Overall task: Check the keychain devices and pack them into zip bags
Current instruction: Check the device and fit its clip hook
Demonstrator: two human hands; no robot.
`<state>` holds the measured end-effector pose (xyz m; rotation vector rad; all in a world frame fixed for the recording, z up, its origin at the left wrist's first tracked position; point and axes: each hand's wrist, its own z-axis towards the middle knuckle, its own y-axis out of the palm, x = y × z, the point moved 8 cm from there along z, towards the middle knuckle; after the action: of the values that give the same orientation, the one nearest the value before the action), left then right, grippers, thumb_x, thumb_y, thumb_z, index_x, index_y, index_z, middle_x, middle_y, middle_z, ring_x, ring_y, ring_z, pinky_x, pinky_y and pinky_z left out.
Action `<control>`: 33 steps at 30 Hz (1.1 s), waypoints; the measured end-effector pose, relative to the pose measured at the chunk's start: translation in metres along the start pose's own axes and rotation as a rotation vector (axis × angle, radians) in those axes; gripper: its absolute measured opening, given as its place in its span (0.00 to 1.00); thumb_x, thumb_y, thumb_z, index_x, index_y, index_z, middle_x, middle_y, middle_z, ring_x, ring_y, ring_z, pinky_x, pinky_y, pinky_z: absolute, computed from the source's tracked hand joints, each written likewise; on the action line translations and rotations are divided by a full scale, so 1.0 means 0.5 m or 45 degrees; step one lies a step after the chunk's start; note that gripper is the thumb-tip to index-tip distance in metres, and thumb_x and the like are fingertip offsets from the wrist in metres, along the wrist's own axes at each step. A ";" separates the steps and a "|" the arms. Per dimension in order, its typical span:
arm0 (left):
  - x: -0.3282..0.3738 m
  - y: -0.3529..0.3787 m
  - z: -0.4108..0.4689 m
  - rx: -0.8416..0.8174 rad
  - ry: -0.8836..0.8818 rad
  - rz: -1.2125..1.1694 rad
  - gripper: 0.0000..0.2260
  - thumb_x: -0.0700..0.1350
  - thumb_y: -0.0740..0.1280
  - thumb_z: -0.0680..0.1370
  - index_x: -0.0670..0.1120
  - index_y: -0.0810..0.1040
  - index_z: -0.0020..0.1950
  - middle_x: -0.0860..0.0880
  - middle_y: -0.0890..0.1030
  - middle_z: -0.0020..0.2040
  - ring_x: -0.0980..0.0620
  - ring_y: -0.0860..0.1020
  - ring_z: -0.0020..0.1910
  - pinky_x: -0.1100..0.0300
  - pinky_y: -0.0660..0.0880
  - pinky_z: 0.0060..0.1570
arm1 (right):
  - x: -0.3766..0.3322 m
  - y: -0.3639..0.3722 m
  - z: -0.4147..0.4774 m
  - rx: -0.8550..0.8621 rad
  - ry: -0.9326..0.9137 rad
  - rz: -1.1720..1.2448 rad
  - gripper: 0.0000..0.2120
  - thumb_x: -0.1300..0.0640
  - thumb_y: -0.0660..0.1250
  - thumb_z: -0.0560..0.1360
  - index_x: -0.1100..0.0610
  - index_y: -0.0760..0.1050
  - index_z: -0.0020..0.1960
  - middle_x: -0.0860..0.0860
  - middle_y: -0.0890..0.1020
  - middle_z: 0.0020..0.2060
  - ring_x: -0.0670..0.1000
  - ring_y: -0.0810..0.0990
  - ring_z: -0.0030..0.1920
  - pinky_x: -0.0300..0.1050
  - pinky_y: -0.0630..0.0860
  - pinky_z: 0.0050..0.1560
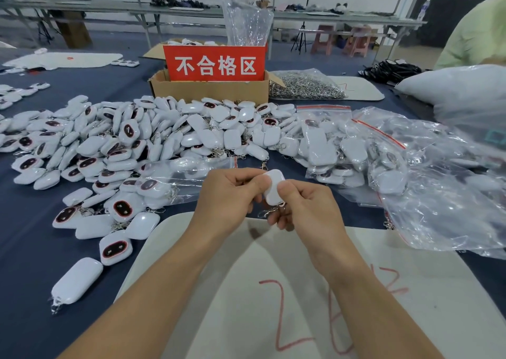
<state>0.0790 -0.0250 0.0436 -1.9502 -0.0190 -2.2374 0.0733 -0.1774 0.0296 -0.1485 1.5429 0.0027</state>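
Note:
Both my hands hold one white keychain device (272, 187) above the white mat (273, 290). My left hand (230, 194) pinches its left side and my right hand (304, 208) grips its right side; its metal clasp hangs below between my fingers. A large heap of white keychain devices (137, 139), some showing dark oval faces, covers the blue table to the left and behind. An empty zip bag (191, 172) lies just behind my left hand. Filled zip bags (328, 145) with red seals lie at the right.
A cardboard box (210, 89) with a red sign stands behind the heap. A bag of metal keyrings (306, 85) lies to its right. Crumpled clear plastic bags (443, 194) fill the right side. A person's green sleeve (476, 35) shows far right.

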 end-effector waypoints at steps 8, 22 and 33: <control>-0.007 -0.024 -0.011 0.212 0.007 0.081 0.03 0.50 0.77 0.73 0.58 0.88 0.39 0.55 0.79 0.26 0.57 0.72 0.24 0.61 0.71 0.30 | -0.027 0.003 -0.015 0.124 -0.278 -0.354 0.21 0.62 0.74 0.67 0.42 0.81 0.56 0.41 0.86 0.42 0.45 0.82 0.36 0.34 0.77 0.41; 0.015 0.008 -0.011 -0.082 0.099 -0.015 0.06 0.47 0.73 0.79 0.56 0.89 0.47 0.50 0.82 0.31 0.59 0.75 0.31 0.69 0.72 0.36 | 0.008 0.003 -0.002 -0.116 0.150 0.265 0.14 0.63 0.59 0.82 0.66 0.82 0.50 0.59 0.86 0.42 0.52 0.78 0.32 0.47 0.68 0.37; 0.014 -0.001 -0.007 -0.060 0.165 0.098 0.09 0.44 0.72 0.78 0.57 0.89 0.44 0.56 0.79 0.30 0.57 0.73 0.29 0.67 0.71 0.33 | 0.006 -0.008 0.000 -0.011 0.115 0.176 0.11 0.56 0.67 0.81 0.54 0.88 0.45 0.54 0.87 0.44 0.50 0.81 0.36 0.44 0.78 0.45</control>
<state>0.0746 -0.0260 0.0500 -1.7916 0.1242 -2.3289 0.0739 -0.1815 0.0270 -0.0490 1.6406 0.1131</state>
